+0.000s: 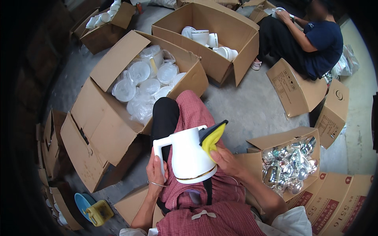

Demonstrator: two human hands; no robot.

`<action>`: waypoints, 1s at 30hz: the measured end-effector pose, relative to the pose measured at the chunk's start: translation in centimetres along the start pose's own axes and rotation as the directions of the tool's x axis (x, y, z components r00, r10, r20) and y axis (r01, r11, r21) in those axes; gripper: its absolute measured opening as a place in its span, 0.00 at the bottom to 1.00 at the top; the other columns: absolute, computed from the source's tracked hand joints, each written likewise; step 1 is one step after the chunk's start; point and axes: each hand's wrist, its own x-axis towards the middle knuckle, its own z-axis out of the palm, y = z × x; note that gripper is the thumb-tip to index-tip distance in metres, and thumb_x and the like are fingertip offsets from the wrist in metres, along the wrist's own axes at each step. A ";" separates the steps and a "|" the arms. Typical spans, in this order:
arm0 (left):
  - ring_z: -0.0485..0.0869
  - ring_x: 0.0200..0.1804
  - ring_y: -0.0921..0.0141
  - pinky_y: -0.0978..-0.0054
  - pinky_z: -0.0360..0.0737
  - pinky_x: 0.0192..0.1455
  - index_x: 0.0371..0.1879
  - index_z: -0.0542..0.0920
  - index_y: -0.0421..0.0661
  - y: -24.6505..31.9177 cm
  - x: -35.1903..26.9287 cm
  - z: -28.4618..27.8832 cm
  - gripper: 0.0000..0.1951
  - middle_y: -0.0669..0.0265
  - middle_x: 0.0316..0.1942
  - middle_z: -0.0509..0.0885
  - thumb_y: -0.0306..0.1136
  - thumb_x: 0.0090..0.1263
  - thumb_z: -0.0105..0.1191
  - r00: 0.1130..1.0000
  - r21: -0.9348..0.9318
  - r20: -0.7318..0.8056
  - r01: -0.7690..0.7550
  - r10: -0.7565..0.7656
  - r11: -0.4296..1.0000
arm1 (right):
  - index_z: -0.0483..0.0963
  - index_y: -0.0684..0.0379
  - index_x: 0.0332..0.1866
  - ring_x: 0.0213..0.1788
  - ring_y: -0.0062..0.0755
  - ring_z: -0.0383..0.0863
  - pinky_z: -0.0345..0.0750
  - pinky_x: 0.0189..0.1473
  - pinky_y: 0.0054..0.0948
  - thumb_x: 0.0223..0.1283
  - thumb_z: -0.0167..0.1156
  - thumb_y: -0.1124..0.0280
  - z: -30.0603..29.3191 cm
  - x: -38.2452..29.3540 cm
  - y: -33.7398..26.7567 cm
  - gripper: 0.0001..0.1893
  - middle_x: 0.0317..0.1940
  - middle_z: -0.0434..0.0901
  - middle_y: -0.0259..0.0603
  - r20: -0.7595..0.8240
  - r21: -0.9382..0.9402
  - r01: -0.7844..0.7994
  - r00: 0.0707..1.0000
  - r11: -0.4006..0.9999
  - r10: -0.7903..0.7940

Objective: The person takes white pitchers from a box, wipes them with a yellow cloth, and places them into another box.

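Note:
A white jug body (189,156) with a gold band near its base rests over my lap, tilted slightly. My left hand (158,166) is closed around its handle on the left side. In my right hand (226,159) is a yellow and dark grey cloth (212,137), pressed against the jug's right side near the spout. Just beyond my knees stands a large open cardboard box (109,126) filled with white jugs and lids in clear plastic bags (147,82). The inside of the jug is hidden from me.
Silvered glass liners (291,165) fill a carton at my right. White jugs (200,37) lie in another big box (177,25). A seated person (322,38) handles a white piece at the upper right. A blue basin (84,203) and yellow jerrycan (100,212) stand at lower left.

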 end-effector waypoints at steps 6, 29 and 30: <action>0.77 0.26 0.79 0.83 0.75 0.27 0.71 0.60 0.42 -0.8 0.0 0.9 0.25 0.66 0.32 0.80 0.38 0.78 0.40 0.995 0.018 0.066 -0.073 0.071 0.997 | 0.81 0.64 0.43 0.71 0.48 0.57 0.52 0.67 0.62 0.60 0.53 0.47 9.6 0.6 -5.4 0.26 0.55 0.75 0.52 0.349 -0.795 0.419 0.907 0.438 -0.234; 0.74 0.22 0.65 0.67 0.76 0.22 0.70 0.55 0.39 2.5 -0.9 6.0 0.31 0.55 0.33 0.72 0.51 0.78 0.33 0.218 -0.197 0.968 0.967 0.124 -0.158 | 0.72 0.67 0.57 0.68 0.43 0.66 0.60 0.69 0.38 0.68 0.50 0.70 -2.3 9.3 -6.9 0.17 0.64 0.67 0.51 -0.112 -0.373 0.528 0.791 0.763 -0.601; 0.72 0.19 0.68 0.69 0.75 0.19 0.70 0.56 0.41 1.5 -1.2 6.5 0.31 0.58 0.30 0.72 0.52 0.78 0.32 0.085 -0.053 0.974 0.987 0.211 -0.154 | 0.76 0.65 0.53 0.70 0.52 0.61 0.56 0.70 0.44 0.64 0.53 0.71 -2.3 9.5 -7.4 0.15 0.64 0.66 0.55 0.010 -0.371 0.571 0.791 0.732 -0.611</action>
